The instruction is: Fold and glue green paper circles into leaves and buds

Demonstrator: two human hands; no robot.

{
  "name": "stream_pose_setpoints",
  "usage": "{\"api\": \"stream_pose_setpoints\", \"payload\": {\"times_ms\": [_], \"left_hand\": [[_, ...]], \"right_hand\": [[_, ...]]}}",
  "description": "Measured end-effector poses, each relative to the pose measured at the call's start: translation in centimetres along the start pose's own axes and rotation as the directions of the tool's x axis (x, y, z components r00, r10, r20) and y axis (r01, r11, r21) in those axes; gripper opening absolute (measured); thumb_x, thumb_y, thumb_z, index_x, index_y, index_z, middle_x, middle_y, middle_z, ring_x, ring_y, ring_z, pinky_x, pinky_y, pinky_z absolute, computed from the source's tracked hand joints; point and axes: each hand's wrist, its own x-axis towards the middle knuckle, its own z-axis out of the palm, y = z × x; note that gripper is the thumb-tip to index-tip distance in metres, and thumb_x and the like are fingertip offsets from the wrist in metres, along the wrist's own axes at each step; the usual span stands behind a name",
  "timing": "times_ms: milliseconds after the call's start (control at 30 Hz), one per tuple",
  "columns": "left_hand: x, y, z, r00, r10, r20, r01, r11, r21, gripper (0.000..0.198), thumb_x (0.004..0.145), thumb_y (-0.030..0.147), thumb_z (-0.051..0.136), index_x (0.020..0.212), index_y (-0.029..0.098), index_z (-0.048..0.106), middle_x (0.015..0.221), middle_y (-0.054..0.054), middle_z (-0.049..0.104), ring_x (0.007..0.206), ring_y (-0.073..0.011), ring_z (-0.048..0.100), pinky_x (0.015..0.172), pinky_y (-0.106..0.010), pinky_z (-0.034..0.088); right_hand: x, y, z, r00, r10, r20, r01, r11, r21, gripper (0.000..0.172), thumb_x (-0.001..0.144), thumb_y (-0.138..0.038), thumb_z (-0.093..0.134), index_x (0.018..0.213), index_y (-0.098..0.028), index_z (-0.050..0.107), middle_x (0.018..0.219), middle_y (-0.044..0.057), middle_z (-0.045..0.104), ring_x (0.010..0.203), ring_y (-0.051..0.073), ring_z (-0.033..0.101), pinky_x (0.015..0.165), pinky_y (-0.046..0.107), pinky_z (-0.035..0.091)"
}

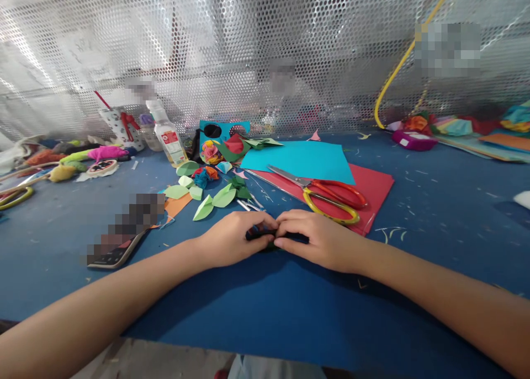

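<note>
My left hand [232,238] and my right hand [327,242] meet fingertip to fingertip over the blue table [256,313]. Both are closed, with thumbs and fingers pinched together. A sliver of something dark green shows under the fingertips; most of it is hidden, so its kind cannot be made out. Just beyond my right hand lie scissors [331,197] with red and yellow handles, resting on red paper [375,183] and a light blue sheet [302,158]. Folded light green paper leaves [223,197] and a dark green paper piece [240,187] lie beyond my left hand.
A phone [120,246] lies left, near orange paper [177,207]. Behind stand a glue bottle [171,142], a cup with a straw [120,128] and paper flowers [211,153]. Yarn [110,153] sits far left, a purple object [414,140] at right. Perforated metal [248,48] borders the back.
</note>
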Motion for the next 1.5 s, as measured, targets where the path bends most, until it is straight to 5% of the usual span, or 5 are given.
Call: {"api": "stream_pose_setpoints", "payload": {"times_ms": [800, 933, 1033, 1233, 1500], "left_hand": [[0.3, -0.5, 0.1, 0.994, -0.102, -0.034, 0.105, 0.990, 0.089, 0.018, 0.077, 0.023, 0.051, 0.094, 0.020, 0.058, 0.078, 0.000, 0.061, 0.066, -0.0128, 0.054, 0.060, -0.023, 0.041], [0.4, -0.9, -0.1, 0.993, -0.072, -0.091, 0.081, 0.992, 0.098, 0.017, 0.080, 0.019, 0.048, 0.095, 0.020, 0.056, 0.086, -0.001, 0.061, 0.073, -0.0137, 0.054, 0.065, -0.025, 0.042], [0.5, -1.0, -0.3, 0.984, -0.074, -0.160, 0.093, 0.989, 0.114, 0.014, 0.081, 0.019, 0.046, 0.091, 0.019, 0.056, 0.089, -0.003, 0.061, 0.080, -0.0151, 0.055, 0.069, -0.027, 0.043], [0.6, -1.2, -0.2, 0.976, -0.142, -0.162, 0.153, 0.987, 0.056, 0.011, 0.078, 0.020, 0.050, 0.086, 0.019, 0.057, 0.086, -0.001, 0.063, 0.079, -0.0148, 0.057, 0.072, -0.027, 0.044], [0.4, -1.7, 0.0, 0.988, -0.108, -0.107, 0.113, 0.993, 0.041, 0.021, 0.073, 0.015, 0.053, 0.094, 0.020, 0.056, 0.087, -0.001, 0.062, 0.080, -0.0140, 0.057, 0.072, -0.026, 0.045]], "right_hand": [[0.0, 0.0, 0.2, 1.000, -0.009, -0.015, 0.008, 0.999, -0.050, 0.014, 0.077, -0.032, 0.059, 0.083, -0.020, 0.063, 0.095, 0.005, 0.061, 0.086, 0.018, 0.058, 0.075, 0.029, 0.044], [0.2, 0.6, -0.1, 0.975, -0.028, -0.221, 0.017, 0.998, -0.054, 0.010, 0.082, -0.024, 0.052, 0.078, -0.020, 0.060, 0.091, 0.004, 0.062, 0.091, 0.017, 0.056, 0.082, 0.029, 0.043], [0.2, 1.6, -0.3, 0.930, 0.073, -0.361, -0.122, 0.986, -0.115, 0.008, 0.081, -0.025, 0.052, 0.084, -0.021, 0.059, 0.096, 0.004, 0.062, 0.098, 0.019, 0.054, 0.088, 0.035, 0.041], [0.2, 2.4, 0.2, 0.975, 0.141, -0.170, -0.169, 0.972, -0.161, 0.015, 0.081, -0.023, 0.050, 0.093, -0.020, 0.058, 0.098, 0.004, 0.062, 0.093, 0.020, 0.056, 0.083, 0.035, 0.044], [0.3, 2.1, 0.4, 0.975, 0.120, -0.185, -0.154, 0.971, -0.183, 0.018, 0.081, -0.028, 0.051, 0.095, -0.019, 0.058, 0.102, 0.006, 0.061, 0.099, 0.021, 0.053, 0.088, 0.036, 0.041]]}}
